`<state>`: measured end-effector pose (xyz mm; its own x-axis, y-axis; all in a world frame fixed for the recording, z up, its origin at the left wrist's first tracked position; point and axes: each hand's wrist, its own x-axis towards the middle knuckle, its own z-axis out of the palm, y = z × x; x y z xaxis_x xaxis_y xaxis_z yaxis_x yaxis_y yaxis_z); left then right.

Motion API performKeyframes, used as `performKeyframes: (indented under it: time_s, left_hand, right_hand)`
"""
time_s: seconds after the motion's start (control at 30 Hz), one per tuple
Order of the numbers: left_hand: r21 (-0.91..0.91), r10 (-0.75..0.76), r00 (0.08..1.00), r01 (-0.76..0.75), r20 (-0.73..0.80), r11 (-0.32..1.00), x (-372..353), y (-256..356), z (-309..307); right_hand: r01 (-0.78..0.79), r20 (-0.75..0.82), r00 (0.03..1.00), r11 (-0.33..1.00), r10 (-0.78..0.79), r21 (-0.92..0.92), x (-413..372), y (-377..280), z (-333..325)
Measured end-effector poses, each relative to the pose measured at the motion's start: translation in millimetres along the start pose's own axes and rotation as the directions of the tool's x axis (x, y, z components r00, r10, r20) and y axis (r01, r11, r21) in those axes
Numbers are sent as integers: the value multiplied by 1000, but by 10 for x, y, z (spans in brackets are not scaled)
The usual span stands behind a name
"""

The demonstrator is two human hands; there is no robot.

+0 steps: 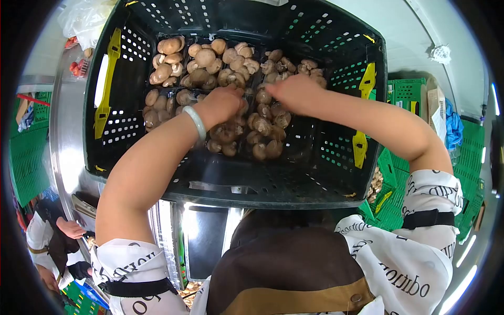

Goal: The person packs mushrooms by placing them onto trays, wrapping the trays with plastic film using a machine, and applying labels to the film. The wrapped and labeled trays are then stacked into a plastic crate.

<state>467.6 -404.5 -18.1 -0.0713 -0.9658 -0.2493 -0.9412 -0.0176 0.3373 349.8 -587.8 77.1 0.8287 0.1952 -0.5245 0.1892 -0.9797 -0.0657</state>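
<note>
Clear packs of brown mushrooms (268,126) line the floor of a deep black crate (262,184). Both my hands reach down among them, close together near the crate's middle. My left hand (224,105), with a pale bangle at its wrist, has its fingers curled down between packs; its fingertips and what they grip are hidden. Coming from the right, my right hand (295,93) has its fingers pressed together at the upper edge of a mushroom pack in the centre-right column. More packed mushrooms (205,58) lie beyond my hands, and others (156,109) sit at the left.
Yellow handles (107,84) mark the crate's sides. A metal counter (65,131) runs along the left, with a clear plastic bag (86,21) at its far end. Green crates (407,92) stand at the right. Another person's hand (71,228) shows at lower left.
</note>
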Motion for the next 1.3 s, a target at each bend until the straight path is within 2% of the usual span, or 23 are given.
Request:
performKeyframes:
  time_s: [0.07, 0.17, 0.23, 0.33, 0.43, 0.53, 0.6, 0.67, 0.7, 0.77, 0.8, 0.83, 0.87, 0.9, 0.93, 0.97, 1.0, 1.07, 1.1, 1.13, 1.2, 1.27, 1.3]
  left_hand:
    - [-3, -10, 1000, 10, -17, 1000, 17, -21, 47]
    - [7, 1, 999, -1, -42, 1000, 36, -45, 110]
    - [7, 0, 999, 0, -51, 1000, 37, -34, 123]
    - [-2, 1, 998, -1, -66, 1000, 38, -36, 71]
    - [-7, 37, 995, -38, -91, 999, 22, -37, 23]
    - [-19, 71, 996, -73, -62, 997, -25, -50, 22]
    - [-66, 131, 991, -133, -29, 989, -18, -131, -49]
    - [-312, 61, 979, 4, 196, 950, 44, -186, -240]
    - [-417, 42, 951, 94, 306, 904, 53, -178, -381]
    - [-363, 11, 965, 88, 263, 928, -46, -118, -709]
    - [-234, 9, 990, 25, 142, 972, -90, -63, -842]
    - [-181, -28, 996, 14, -79, 983, -253, 91, -1062]
    - [-147, -127, 967, 95, -223, 984, -426, 294, -1266]
    - [-288, -184, 864, 47, -469, 956, -548, 443, -1306]
    - [-396, -198, 734, -104, -649, 912, -753, 644, -1390]
    - [-479, -261, 672, -158, -693, 864, -1007, 860, -1448]
    - [-538, -316, 599, -235, -736, 809, -1237, 1090, -1450]
    - [-489, -360, 429, -241, -829, 839, -1734, 1526, -1214]
    - [-561, -450, 400, -220, -798, 798, -2005, 1734, -1048]
    - [-629, -533, 372, -214, -760, 748, -2301, 1938, -838]
    - [-765, -747, 185, -49, -639, 643, -2836, 2320, -325]
    - [-945, -943, -70, 53, -326, 323, -3358, 2776, 233]
    - [-985, -959, -229, -11, -166, 173, -3595, 2996, 476]
  right_hand:
    - [319, -152, 942, 938, -299, 133, -12, -207, 127]
    - [624, -87, 776, 780, -625, -38, 67, -485, 539]
    - [733, -60, 662, 662, -747, -154, 164, -543, 935]
    - [717, 24, 696, 692, -718, -86, 254, -606, 1020]
    - [827, 10, 553, 547, -833, -134, 270, -553, 855]
    - [728, -85, 667, 671, -740, -139, 170, -447, 540]
    - [272, -124, 950, 956, -285, -112, 109, -314, 314]
    - [-48, -38, 998, 999, 49, 24, 35, -98, 93]
    - [-48, 2, 999, 997, 48, 59, 51, -47, 252]
    - [-31, 78, 997, 993, 22, 117, 188, 26, 719]
    - [97, 19, 995, 987, -100, 125, 102, -24, 598]
    - [336, -169, 939, 908, -300, 252, 109, 100, 660]
    - [251, -72, 968, 917, -241, 310, 76, 117, 541]
    - [241, -55, 969, 873, -241, 424, 65, 166, 545]
    - [231, -61, 973, 919, -223, 319, 78, 286, 701]
    - [98, 32, 993, 924, -117, 369, 27, 120, 494]
    - [93, 38, 993, 953, -109, 287, 36, 47, 380]
    - [84, 49, 995, 990, -91, 116, 77, -89, 154]
    - [-89, 184, 977, 988, 111, -126, 52, -270, -106]
    - [-21, 2, 1000, 1000, 21, -12, 56, -335, -234]
    - [161, -368, 926, 968, -80, 195, 10, -394, -395]
    - [234, -366, 930, 831, -40, 504, -147, -828, -810]
    - [305, -399, 915, 754, -63, 582, -158, -959, -873]
